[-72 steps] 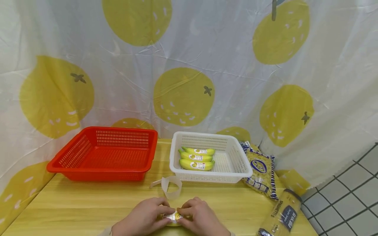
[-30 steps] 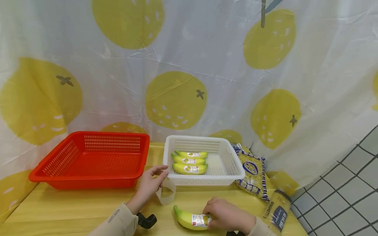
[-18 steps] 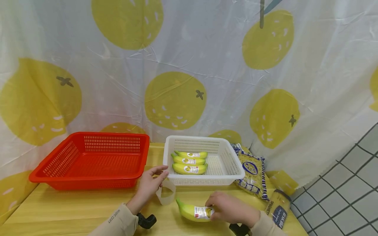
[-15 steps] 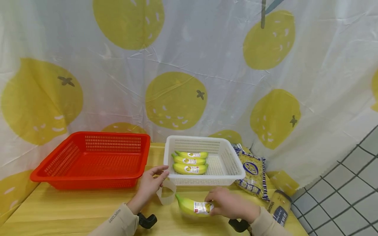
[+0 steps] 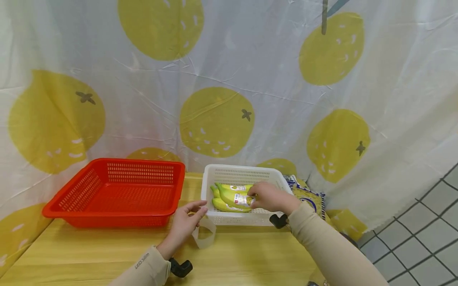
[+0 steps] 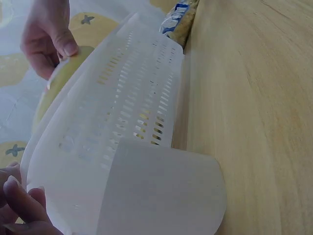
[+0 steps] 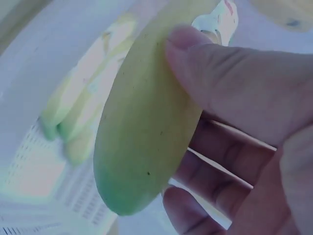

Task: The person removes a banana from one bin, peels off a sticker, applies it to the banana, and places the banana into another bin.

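My right hand (image 5: 270, 196) grips a yellow-green banana (image 5: 230, 195) with a white label and holds it over the white basket (image 5: 239, 219). In the right wrist view the thumb lies across the banana's near side, with the other fingers behind it. Beneath it, other labelled bananas (image 5: 221, 205) lie side by side in the basket, partly covered by the held one. At the basket's front left corner my left hand (image 5: 184, 222) pinches the rim between thumb and fingers. A loop of translucent white strip (image 6: 161, 191) stands just below that hand, against the basket.
A red basket (image 5: 118, 215) stands to the left on the yellow wood-grain table (image 5: 229, 254). Right of the white basket lies a pasta bag (image 5: 312, 198), partly behind the right arm, which also hides most of a spaghetti jar. A lemon-print curtain (image 5: 279, 99) hangs behind.
Both hands first held the banana at the table's front. The left hand then moved to the white basket's corner and stayed. The right hand lifted the banana from the table up over the basket.
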A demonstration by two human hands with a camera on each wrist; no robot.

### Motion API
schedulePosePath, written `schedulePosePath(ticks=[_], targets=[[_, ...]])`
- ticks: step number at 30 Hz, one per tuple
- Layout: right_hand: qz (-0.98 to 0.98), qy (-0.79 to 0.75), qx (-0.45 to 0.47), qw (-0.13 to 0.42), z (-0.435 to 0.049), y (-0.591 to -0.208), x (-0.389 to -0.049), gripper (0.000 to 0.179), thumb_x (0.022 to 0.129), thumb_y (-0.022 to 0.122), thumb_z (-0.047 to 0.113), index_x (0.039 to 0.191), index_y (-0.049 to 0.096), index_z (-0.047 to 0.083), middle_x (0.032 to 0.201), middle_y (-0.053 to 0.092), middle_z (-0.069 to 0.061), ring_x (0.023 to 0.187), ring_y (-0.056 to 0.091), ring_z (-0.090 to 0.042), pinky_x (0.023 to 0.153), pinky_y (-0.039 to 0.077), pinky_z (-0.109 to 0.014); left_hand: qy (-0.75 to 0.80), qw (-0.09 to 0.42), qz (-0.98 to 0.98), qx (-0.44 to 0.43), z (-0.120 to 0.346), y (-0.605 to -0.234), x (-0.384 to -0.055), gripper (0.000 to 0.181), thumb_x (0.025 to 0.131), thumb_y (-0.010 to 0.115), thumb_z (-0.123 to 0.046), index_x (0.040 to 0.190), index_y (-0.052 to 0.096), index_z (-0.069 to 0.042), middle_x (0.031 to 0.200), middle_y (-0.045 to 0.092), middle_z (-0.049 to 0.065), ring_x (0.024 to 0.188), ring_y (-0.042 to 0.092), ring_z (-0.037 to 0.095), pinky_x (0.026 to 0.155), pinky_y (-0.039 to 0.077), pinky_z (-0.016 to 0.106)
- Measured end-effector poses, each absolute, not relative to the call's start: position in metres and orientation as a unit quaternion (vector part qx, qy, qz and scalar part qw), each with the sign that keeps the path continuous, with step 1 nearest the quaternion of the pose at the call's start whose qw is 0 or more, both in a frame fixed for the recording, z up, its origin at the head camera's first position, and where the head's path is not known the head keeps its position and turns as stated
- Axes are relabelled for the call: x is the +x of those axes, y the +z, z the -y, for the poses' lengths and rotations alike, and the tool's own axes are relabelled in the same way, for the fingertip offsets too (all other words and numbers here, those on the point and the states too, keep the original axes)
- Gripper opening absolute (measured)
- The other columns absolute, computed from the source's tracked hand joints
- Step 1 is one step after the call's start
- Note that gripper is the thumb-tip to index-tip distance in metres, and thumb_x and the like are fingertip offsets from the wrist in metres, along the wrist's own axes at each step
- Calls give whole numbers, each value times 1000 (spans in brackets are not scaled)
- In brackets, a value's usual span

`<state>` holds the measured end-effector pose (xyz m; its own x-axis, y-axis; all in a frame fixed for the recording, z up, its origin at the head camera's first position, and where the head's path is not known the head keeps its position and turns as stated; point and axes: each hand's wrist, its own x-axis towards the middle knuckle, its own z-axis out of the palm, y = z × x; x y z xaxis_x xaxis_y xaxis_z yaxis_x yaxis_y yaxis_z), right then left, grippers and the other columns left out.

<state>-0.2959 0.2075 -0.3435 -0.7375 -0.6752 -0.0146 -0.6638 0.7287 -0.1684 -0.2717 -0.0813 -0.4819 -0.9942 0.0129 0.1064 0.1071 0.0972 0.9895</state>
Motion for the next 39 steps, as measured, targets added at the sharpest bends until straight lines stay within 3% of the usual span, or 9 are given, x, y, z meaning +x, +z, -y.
schedulePosePath(ticks=[4, 8, 14, 21, 27, 32, 39], targets=[[-931, -56, -342, 114, -194, -343, -319, 37, 87, 74, 0, 66, 47, 14, 64, 31, 9, 59, 25, -9, 60, 27, -29, -671, 30, 740, -39, 82, -482, -272, 34, 93, 78, -23, 125, 74, -12, 100, 67, 9, 63, 58, 20, 59, 54, 26], [-928, -22, -338, 153, -181, -345, -333, 53, 79, 73, -4, 60, 29, 18, 60, 15, 9, 56, 14, -10, 57, 18, -28, -675, 29, 736, -41, 82, -482, -272, 33, 93, 78, -23, 124, 75, -13, 100, 68, 10, 63, 57, 20, 58, 52, 24], [-924, 33, -326, 199, -162, -360, -344, 59, 82, 74, 4, 55, 25, 22, 57, 13, 9, 54, 11, -9, 54, 14, -27, -676, 29, 736, -39, 82, -482, -270, 35, 93, 78, -24, 126, 74, -12, 100, 69, 9, 64, 57, 20, 58, 52, 25], [-921, 45, -305, 237, -153, -376, -347, 55, 86, 66, -2, 56, 27, 22, 57, 14, 8, 54, 10, -9, 56, 14, -28, -675, 37, 736, -41, 81, -484, -270, 30, 94, 77, -22, 122, 76, -14, 96, 68, 9, 62, 57, 21, 57, 51, 24], [-930, 20, -278, 238, -160, -380, -350, 53, 84, 64, -4, 54, 28, 22, 58, 14, 8, 54, 10, -10, 54, 15, -28, -675, 47, 734, -49, 81, -484, -271, 34, 94, 77, -21, 125, 74, -8, 92, 68, 8, 60, 55, 17, 56, 49, 23], [-933, 19, -275, 231, -161, -381, -351, 50, 79, 64, -5, 52, 31, 21, 56, 16, 7, 52, 11, -10, 52, 15, -27, -676, 48, 734, -49, 82, -484, -271, 33, 93, 78, -22, 123, 75, -10, 91, 68, 8, 60, 56, 16, 56, 50, 23], [-935, 38, -273, 224, -159, -384, -353, 47, 84, 70, 1, 53, 41, 22, 55, 25, 9, 52, 18, -8, 52, 20, -26, -670, 52, 739, -55, 81, -485, -270, 31, 93, 78, -27, 120, 76, -12, 92, 68, 9, 59, 56, 15, 56, 50, 24]])
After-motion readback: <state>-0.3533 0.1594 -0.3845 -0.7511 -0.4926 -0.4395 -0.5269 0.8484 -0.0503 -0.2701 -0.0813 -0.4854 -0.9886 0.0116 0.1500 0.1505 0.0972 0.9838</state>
